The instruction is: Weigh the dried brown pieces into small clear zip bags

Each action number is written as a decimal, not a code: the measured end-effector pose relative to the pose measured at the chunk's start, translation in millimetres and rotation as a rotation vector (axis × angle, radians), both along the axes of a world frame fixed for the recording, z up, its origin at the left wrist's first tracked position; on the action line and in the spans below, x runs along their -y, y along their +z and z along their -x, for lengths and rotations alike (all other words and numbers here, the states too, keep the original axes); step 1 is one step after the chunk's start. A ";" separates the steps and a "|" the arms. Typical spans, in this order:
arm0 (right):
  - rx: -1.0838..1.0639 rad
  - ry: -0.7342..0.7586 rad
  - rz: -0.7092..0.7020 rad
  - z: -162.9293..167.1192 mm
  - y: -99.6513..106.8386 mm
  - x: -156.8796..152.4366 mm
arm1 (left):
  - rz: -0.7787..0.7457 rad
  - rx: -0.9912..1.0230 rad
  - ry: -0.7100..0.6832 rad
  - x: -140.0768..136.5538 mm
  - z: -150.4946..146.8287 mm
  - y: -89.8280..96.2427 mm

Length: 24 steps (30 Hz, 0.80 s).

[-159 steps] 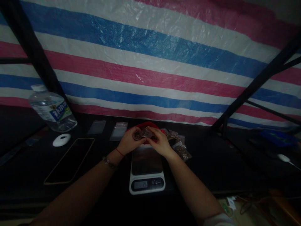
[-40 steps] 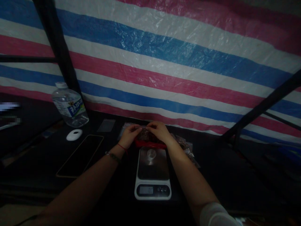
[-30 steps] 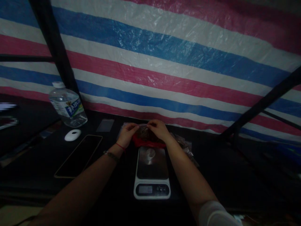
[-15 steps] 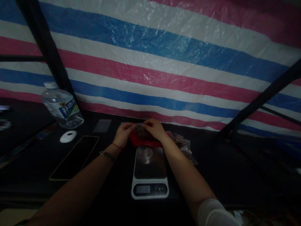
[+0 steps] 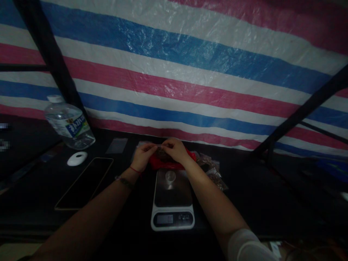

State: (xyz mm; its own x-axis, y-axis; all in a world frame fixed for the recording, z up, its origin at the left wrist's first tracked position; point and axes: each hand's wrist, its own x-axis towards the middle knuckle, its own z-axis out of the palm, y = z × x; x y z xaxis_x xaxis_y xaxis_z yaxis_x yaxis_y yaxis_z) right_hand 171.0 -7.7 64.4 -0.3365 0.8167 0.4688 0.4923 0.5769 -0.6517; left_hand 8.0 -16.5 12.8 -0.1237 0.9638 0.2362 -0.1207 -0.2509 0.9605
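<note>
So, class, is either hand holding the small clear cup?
No, the small clear cup rests on the white scale.

A large, white-capped bottle of clear plastic with a blue-and-green label stands upright on the black surface. In front of the bottle lies a white oval device, then a flat black rectangular phone with a pale rim. Behind the bottle rise a slanted black post and a shiny red, white and blue striped sheet.

One scale, one cup, one bottle
</note>
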 end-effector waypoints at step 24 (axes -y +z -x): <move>0.003 -0.050 -0.041 -0.3 8.3 2.0 | -0.087 -0.122 0.098 2.0 4.7 5.7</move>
